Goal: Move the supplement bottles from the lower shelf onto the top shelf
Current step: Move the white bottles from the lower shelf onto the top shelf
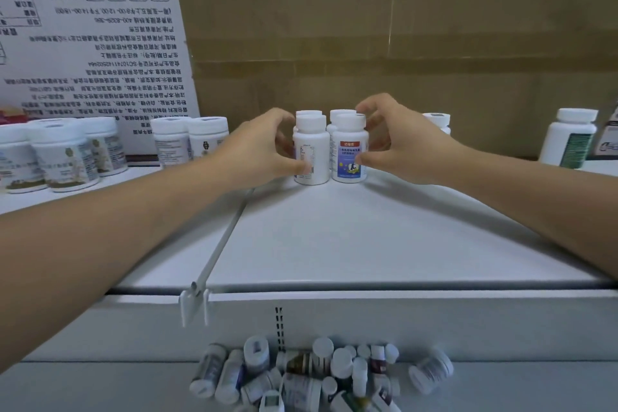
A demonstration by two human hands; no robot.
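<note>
Several white supplement bottles stand in a tight cluster at the back of the white top shelf point(368, 244). My left hand point(257, 150) curls round the left front bottle point(312, 157), thumb on its lower front. My right hand point(398, 144) curls round the right front bottle point(349, 157), which has a blue and red label. Two more white bottles stand right behind them, mostly hidden. On the lower shelf point(100, 385) lies a heap of bottles point(311, 375), most of them on their sides.
Wide white jars point(63, 157) and two smaller jars point(190, 140) stand at the left of the top shelf. A white divider rail point(220, 244) runs front to back. A tall white bottle point(568, 137) stands at the right. Cardboard boxes point(401, 27) form the back wall.
</note>
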